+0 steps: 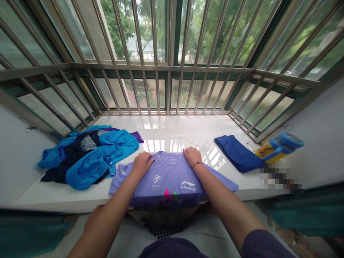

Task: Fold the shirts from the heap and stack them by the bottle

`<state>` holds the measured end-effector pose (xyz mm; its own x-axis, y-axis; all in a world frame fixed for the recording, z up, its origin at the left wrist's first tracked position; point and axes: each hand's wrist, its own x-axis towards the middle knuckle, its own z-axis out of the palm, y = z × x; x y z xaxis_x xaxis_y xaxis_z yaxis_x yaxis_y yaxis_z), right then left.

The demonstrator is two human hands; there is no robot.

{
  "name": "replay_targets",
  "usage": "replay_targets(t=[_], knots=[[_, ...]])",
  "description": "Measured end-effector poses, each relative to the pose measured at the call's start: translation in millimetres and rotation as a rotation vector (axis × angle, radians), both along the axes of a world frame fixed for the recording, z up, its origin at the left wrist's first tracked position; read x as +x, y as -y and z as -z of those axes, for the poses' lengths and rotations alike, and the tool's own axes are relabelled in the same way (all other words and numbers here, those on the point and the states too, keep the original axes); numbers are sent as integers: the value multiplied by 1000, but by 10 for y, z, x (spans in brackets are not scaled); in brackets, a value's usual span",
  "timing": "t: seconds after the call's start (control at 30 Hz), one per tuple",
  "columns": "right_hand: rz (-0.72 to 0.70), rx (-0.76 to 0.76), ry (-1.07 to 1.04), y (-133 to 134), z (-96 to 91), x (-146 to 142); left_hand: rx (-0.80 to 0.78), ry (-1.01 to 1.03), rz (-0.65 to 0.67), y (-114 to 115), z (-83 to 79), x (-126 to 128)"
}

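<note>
The left hand (141, 166) and right hand (192, 156) rest, fingers curled, on the 2 shoulders of a lilac shirt (170, 175); whether they grip, I cannot tell. It drapes over the near edge of a white ledge (176, 123), between heaped clothes (100, 157) and 1 folded blue garment (238, 154) beside a bottle (282, 147).

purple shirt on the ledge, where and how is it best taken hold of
Probably by both shoulders, one hand each, coming from the near side: the purple shirt lies spread out with its collar at the far end, and the left hand and right hand rest at either side of that collar.
</note>
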<state>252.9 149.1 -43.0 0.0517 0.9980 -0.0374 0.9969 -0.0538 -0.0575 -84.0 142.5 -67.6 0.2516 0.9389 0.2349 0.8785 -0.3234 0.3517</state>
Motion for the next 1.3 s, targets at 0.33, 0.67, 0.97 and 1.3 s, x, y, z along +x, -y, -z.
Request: replay_targets(t=[0.33, 0.67, 0.97, 1.3], knots=[[-1, 11, -7, 2, 3, 4, -183, 161, -116, -173, -104, -217], [-1, 21, -18, 9, 5, 6, -120, 47, -176, -241, -97, -76], [5, 18, -27, 2, 20, 19, -31, -48, -143, -60, -41, -397], [6, 26, -30, 7, 28, 20, -240, 179, -301, -180, -74, -594]])
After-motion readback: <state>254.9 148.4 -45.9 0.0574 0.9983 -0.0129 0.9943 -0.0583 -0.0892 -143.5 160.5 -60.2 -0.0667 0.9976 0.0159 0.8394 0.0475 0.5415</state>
